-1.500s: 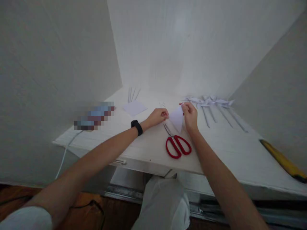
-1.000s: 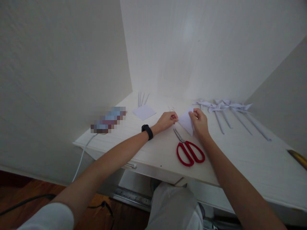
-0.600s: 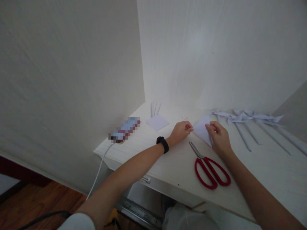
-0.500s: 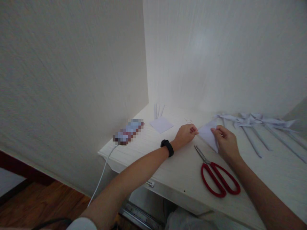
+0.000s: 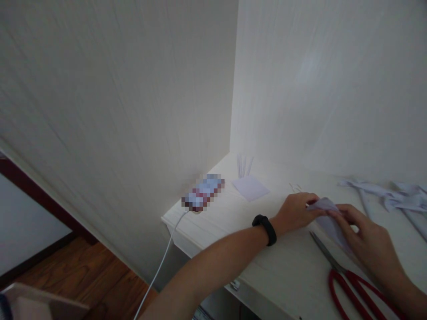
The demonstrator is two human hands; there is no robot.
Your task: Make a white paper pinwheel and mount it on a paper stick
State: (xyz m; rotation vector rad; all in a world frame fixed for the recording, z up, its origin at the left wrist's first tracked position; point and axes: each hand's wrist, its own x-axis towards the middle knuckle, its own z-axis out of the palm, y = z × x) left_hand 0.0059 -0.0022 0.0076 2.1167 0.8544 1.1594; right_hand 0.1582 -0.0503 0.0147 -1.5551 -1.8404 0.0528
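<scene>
Between my two hands is a sheet of pale paper point(image 5: 323, 205), its top edge bent over. My left hand point(image 5: 298, 211), with a black band on the wrist, pinches the sheet at its left side. On the right side my right hand point(image 5: 363, 231) grips the same paper, with thumb and fingers close to the left fingertips. Part of the sheet hangs below and behind the right fingers. Scissors with red handles point(image 5: 353, 289) lie on the table just below the hands, blades pointing up and left.
A square of paper point(image 5: 251, 188) and several thin paper strips point(image 5: 244, 166) lie near the wall corner. A phone point(image 5: 203, 192) on a white cable point(image 5: 159, 266) is at the left table edge. Folded paper pieces with rolled stems point(image 5: 396, 195) lie at the right.
My hands have come closer together, and the paper, flat and stretched between them before, is now bent over at the top. The view has swung left, so things sit further right.
</scene>
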